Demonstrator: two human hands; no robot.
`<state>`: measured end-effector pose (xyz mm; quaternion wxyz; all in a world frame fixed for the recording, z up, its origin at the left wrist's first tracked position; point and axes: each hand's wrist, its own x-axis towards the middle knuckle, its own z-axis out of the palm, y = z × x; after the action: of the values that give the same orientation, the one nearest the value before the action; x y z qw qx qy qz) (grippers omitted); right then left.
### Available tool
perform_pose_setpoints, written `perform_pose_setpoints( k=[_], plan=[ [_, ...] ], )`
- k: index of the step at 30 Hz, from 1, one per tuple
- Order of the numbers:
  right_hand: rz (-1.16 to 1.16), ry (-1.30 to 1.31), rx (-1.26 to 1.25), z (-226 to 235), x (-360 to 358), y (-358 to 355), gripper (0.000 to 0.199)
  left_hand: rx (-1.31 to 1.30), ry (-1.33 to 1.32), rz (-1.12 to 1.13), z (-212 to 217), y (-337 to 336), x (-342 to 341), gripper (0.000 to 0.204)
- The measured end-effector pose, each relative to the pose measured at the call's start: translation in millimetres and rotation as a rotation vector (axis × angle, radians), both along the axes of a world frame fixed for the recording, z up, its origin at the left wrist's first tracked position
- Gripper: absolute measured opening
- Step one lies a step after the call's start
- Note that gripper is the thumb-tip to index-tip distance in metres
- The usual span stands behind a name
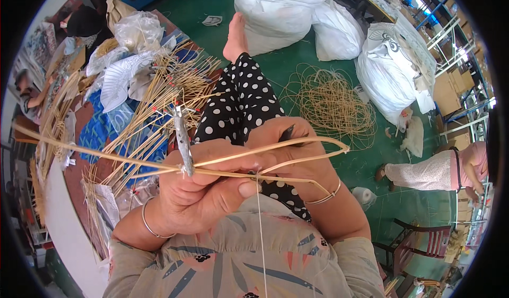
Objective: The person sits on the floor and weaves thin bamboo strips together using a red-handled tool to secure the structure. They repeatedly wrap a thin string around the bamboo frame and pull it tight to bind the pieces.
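Note:
A frame of thin bamboo strips (238, 156) lies across both my hands in front of my lap, its right end bent into a narrow loop. My left hand (204, 192) pinches the strips, thumb and fingers closed near their crossing. A short grey, mottled stick (182, 139) rises beside those fingers, with a bit of white binding at its foot. From a joint between my hands, a white thread (261, 229) runs down over my shirt. My right hand (289, 147) curls round the looped part; a dark pointed tip (288, 132) shows at its fingers, its kind unclear.
At left, many bamboo sticks (154, 99) lie over blue sheeting and plastic bags. A tangled coil of thin strips (331, 104) rests on the green floor, near white sacks (281, 12). A thread spool (363, 196), a wooden chair (419, 239) and another person (429, 173) are at right.

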<state>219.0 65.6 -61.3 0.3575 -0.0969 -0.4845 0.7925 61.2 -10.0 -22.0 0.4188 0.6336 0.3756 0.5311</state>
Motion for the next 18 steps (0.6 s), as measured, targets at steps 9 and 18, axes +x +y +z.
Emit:
perform_pose_setpoints(
  k=[9, 18],
  plan=[
    [-0.264, 0.217, -0.029, -4, -15, -28, 0.022, 0.287, 0.207, 0.009, 9, 4, -7, 0.019],
    [-0.081, 0.248, -0.422, 4, -7, -45, 0.017, 0.434, 0.305, 0.105, 9, 3, -2, 0.014]
  ],
)
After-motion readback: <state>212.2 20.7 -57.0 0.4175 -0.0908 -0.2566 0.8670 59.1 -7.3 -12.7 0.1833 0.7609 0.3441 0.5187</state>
